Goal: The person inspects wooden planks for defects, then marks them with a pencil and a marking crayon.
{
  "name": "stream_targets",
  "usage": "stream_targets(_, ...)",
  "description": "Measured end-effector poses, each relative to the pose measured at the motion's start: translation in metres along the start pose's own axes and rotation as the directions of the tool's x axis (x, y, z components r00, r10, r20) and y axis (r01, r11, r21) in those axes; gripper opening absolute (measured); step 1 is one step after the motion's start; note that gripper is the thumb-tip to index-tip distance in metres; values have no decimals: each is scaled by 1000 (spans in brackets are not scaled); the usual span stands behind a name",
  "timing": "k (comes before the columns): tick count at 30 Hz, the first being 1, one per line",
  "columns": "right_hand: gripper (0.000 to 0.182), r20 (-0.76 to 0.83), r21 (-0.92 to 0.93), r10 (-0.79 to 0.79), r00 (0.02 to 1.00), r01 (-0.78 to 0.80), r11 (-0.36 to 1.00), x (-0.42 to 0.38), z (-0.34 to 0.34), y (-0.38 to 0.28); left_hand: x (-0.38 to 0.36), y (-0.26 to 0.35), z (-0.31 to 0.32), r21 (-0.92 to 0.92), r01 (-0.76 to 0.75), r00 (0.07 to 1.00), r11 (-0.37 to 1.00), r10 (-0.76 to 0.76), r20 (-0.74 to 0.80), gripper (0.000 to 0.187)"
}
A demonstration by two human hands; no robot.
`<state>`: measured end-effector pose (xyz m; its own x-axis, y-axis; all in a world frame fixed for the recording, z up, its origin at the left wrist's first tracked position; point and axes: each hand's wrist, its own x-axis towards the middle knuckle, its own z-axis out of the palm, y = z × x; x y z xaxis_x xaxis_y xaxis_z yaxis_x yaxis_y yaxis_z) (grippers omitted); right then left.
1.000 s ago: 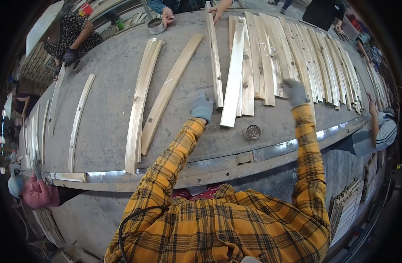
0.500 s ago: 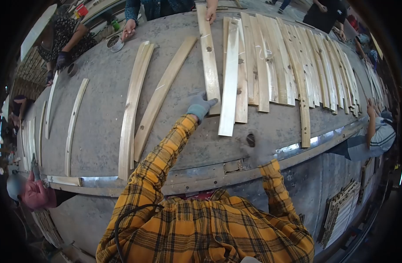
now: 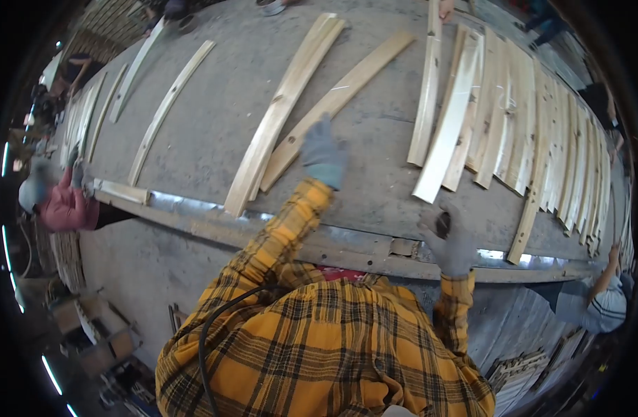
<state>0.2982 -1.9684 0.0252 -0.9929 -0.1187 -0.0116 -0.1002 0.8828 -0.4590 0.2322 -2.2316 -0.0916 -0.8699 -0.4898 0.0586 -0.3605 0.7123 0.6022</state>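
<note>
My left hand (image 3: 324,154), in a grey glove, reaches out over the table with its fingers stretched forward. Its fingertips overlap the lower part of a slanted wooden plank (image 3: 360,73). Left of that plank lies a pair of planks (image 3: 284,104) side by side. My right hand (image 3: 458,243), also gloved, is low near the table's front edge, its fingers curled round a small dark round object (image 3: 442,224). Just above that hand is the near end of a pale, shiny plank (image 3: 447,142). Another plank (image 3: 426,104) lies to its left, with a person's hand (image 3: 446,10) at its far end.
A long row of planks (image 3: 538,139) covers the table's right side. Several thinner strips (image 3: 169,115) lie on the left. A metal-trimmed edge (image 3: 312,236) runs along the front. People stand at the left end, such as one in a pink top (image 3: 72,205), and at the right end (image 3: 604,302).
My left hand has let go of the plank the other person holds and moved left to the slanted plank. My right hand, blurred before, shows more clearly. The whole view has shifted.
</note>
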Motion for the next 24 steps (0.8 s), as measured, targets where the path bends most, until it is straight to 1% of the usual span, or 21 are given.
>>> stream_targets(2,51,89,-100,-204,975,212,972,15,31,-20,-12,-72,-8,112,-55,997,992,61,-51,74)
stream_targets(3,51,98,-97,-208,973,217,971,21,44,-31,-19,-98,-14,116,-45,997,992,52,-52,74)
stream_targets(4,55,192,-212,-178,965,218,953,28,57,-43,-23,-121,-20,203,-202,977,958,211,-20,74)
stream_targets(5,59,274,-323,-135,952,223,920,36,67,-52,-22,-139,-26,283,-359,930,889,367,24,74)
stream_targets(6,59,269,-323,-136,954,222,920,45,76,-57,-18,-156,-29,284,-362,928,888,371,21,74)
stream_targets(8,68,404,-534,52,913,190,824,56,90,-65,-7,-175,-34,301,-300,953,905,299,49,75)
stream_targets(9,68,398,-536,58,915,181,824,58,91,-63,-2,-182,-33,314,-229,966,921,176,189,74)
stream_targets(10,71,389,-508,32,921,185,841,58,92,-60,-2,-181,-42,310,-233,965,922,179,194,74)
stream_targets(12,74,382,-479,10,924,188,857,53,91,-58,-2,-178,-63,181,-78,943,980,13,333,68)
stream_targets(13,77,268,-390,-52,962,157,907,48,86,-61,-3,-188,-68,183,-81,943,980,16,334,68)
stream_targets(14,80,147,-292,-98,984,138,946,43,82,-65,-8,-201,-77,-309,131,898,942,19,439,63)
stream_targets(15,78,47,-317,-106,993,115,941,40,80,-70,-15,-214,-84,-684,365,849,632,76,523,58)
stream_targets(16,78,51,-314,-103,993,114,943,39,81,-73,-22,-220,-92,-680,368,847,635,73,526,58)
stream_targets(17,75,-4,-235,-111,994,107,966,36,82,-75,-28,-223,-105,-682,678,670,274,149,727,54)
stream_targets(18,72,-63,-155,-112,992,101,983,32,85,-82,-34,-226,-117,-465,880,471,-99,319,822,51)
stream_targets(19,61,-42,-113,-93,995,88,990,27,87,-94,-41,-225,-126,-459,883,464,-94,323,825,51)
stream_targets(20,61,-43,-116,-82,996,77,990,22,96,-102,-50,-221,-131,-452,876,482,-167,351,803,52)
stream_targets(21,58,-67,-172,-136,988,123,977,18,107,-110,-58,-220,-133,-438,866,499,-240,376,781,53)
stream_targets(22,54,-85,-231,-192,978,168,958,14,117,-117,-63,-226,-132,-425,873,487,-239,381,786,53)
stream_targets(23,54,-82,-237,-182,980,158,959,9,127,-125,-67,-232,-128,-436,876,482,-204,358,800,54)
stream_targets(24,47,-27,-119,-136,990,132,984,3,137,-136,-71,-238,-126,-449,878,478,-167,336,811,55)
